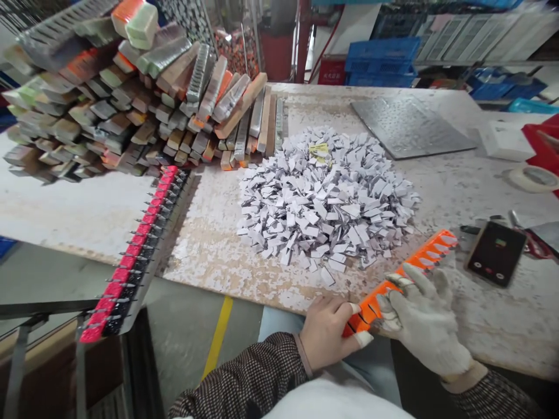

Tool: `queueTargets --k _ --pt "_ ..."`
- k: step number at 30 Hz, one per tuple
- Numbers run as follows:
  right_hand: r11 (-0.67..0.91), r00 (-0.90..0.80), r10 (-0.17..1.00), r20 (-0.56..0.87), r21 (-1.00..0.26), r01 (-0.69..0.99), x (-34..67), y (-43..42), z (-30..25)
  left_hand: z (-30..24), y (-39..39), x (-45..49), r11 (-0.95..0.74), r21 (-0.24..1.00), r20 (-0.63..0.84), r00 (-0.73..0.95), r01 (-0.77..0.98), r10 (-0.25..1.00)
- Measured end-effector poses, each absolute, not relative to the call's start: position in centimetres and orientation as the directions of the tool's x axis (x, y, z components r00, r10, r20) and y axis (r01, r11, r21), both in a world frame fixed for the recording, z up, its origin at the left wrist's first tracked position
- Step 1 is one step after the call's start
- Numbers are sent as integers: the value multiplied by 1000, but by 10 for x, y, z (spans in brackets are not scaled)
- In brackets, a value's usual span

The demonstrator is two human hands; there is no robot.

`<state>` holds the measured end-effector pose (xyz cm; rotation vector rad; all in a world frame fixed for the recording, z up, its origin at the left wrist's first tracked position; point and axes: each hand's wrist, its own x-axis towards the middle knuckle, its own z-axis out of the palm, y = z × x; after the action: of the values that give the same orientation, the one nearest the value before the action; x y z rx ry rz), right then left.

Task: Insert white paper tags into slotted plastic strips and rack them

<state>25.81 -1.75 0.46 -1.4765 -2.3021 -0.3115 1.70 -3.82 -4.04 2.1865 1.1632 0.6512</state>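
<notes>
Left hand (325,334): bare, taped fingertips clamped on the near end of a bright orange toothed plastic strip (421,254).
Right hand (425,320): white knit glove, clamped on the strip's middle.
Strip's place: over the near edge of a speckled white worktop (209,279), near a heap of small white paper slips (325,198).

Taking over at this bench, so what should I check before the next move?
1. Orange slotted strip in both hands: ok, bare left hand and gloved right hand are on it.
2. Left fingertips wrapped: ok, white covering shows.
3. Pile of white paper tabs within reach: ok, directly ahead on the table.
4. Phone apart from the strip: ok.
5. Red pinned strip secure: cannot tell; it runs off the table edge.
</notes>
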Motion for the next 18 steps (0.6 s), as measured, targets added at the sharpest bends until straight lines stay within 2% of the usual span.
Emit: queueTargets --k 3,8,10,13,16,18 --pt "466 -385 773 504 -41 884 256 -15 -3 -39 -38 16 -469 674 169 499 570 850" --pt "426 -266 798 541 -195 883 252 -15 -12 -38 -39 13 -479 652 160 511 588 844" --pt "433 -298 797 526 -153 888 255 -14 -12 -32 -31 11 -493 641 136 545 588 827" --pt "484 -402 752 522 -23 875 266 -9 -8 -15 -3 14 -522 571 157 540 633 827" --pt "489 -422 739 525 12 872 277 -4 0 2 38 24 -513 403 237 456 758 858" --pt "468 -404 745 530 16 884 282 -5 6 7 62 32 -479 299 224 427 826 876"
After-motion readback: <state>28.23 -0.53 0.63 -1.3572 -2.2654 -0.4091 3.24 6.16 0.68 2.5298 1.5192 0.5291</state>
